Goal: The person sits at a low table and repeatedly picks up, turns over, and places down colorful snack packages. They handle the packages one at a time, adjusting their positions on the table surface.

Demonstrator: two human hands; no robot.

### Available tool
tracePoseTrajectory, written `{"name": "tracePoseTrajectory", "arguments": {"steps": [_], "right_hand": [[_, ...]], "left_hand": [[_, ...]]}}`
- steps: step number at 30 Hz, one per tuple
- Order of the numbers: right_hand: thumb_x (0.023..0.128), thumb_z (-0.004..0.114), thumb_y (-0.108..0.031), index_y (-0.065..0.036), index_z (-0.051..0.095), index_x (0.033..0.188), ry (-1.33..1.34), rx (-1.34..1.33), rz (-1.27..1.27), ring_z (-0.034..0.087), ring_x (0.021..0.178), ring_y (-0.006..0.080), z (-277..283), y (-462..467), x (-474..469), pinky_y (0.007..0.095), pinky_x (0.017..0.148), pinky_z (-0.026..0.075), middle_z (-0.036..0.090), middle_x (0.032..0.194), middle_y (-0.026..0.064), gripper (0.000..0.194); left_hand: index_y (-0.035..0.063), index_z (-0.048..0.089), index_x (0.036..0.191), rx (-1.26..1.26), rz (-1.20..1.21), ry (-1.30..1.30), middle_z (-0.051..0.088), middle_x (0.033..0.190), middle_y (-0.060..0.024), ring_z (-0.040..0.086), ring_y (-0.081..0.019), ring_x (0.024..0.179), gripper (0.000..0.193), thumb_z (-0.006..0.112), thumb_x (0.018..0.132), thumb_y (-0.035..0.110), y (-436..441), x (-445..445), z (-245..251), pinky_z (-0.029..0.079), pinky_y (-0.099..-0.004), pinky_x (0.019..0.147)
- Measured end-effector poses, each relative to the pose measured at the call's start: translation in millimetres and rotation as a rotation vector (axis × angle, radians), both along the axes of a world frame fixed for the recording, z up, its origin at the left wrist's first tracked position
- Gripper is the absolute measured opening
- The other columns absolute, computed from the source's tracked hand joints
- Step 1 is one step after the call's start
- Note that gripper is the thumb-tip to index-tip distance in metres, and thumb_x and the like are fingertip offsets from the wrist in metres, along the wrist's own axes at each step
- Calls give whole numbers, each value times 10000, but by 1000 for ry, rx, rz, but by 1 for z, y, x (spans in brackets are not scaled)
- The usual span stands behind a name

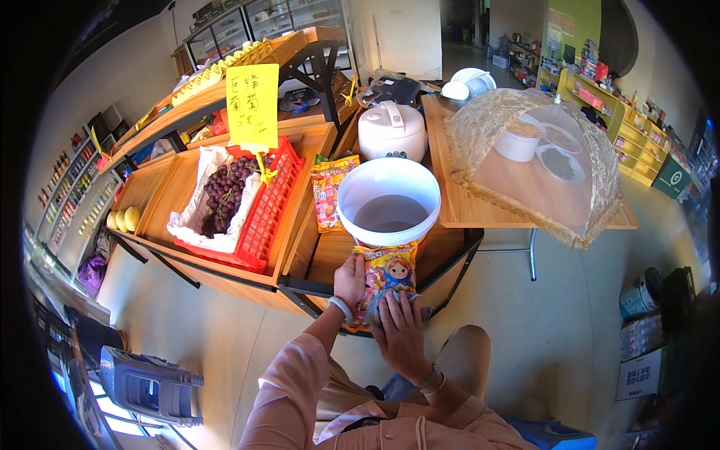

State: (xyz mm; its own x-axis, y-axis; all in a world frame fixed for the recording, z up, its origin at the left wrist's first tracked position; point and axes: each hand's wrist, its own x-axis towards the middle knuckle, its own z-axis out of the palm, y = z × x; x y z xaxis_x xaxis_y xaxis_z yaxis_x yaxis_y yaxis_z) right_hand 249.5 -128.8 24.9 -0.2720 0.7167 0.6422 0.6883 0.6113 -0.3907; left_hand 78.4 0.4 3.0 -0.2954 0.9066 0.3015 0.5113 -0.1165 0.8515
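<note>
A colourful snack bag (397, 269) with a doll picture stands before me at the edge of the wooden display stand. My left hand (351, 282) grips its left side. Under my right hand (400, 326) is a bluish-grey cloth (380, 308), pressed flat against the lower front of the bag. Just behind the bag is a white plastic bucket (389, 197) with dark, murky liquid at the bottom. Another snack bag (331, 194), orange and red, leans to the left of the bucket.
A red plastic basket (270, 219) of grapes (228, 188) sits to the left under a yellow handwritten sign (252, 107). Behind the bucket is a white rice cooker (392, 132). A mesh food cover (529, 163) shelters dishes on the right-hand table (450, 191). A grey plastic stool (147, 388) lies lower left.
</note>
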Motion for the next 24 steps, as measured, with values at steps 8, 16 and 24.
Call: {"name": "tracePoseTrajectory", "arguments": {"steps": [8,16,24], "right_hand": [[1016,646,-252,32,610,1418,81,1,-50,525,1409,408,9,62,2,626,1174,350,595,1481,218,494],[995,665,-265,45,588,1416,216,-28,-166,597,1273,439,1,98,-1,584,1087,442,534,1493,301,528],[1004,639,-223,65,526,1468,83,-8,-75,463,1402,529,-3,51,6,642,1142,363,488,1520,311,557]], "left_hand": [[-22,699,1022,27,-1,50,709,920,-297,692,-492,891,308,555,1077,244,2,-2,-3,561,-510,748],[-26,696,1007,56,-2,81,701,904,-300,686,-497,867,310,561,1077,244,0,-2,-3,559,-518,729],[-26,701,1045,-5,3,17,706,918,-304,695,-493,903,316,562,1081,255,-1,0,1,565,-507,744]]}}
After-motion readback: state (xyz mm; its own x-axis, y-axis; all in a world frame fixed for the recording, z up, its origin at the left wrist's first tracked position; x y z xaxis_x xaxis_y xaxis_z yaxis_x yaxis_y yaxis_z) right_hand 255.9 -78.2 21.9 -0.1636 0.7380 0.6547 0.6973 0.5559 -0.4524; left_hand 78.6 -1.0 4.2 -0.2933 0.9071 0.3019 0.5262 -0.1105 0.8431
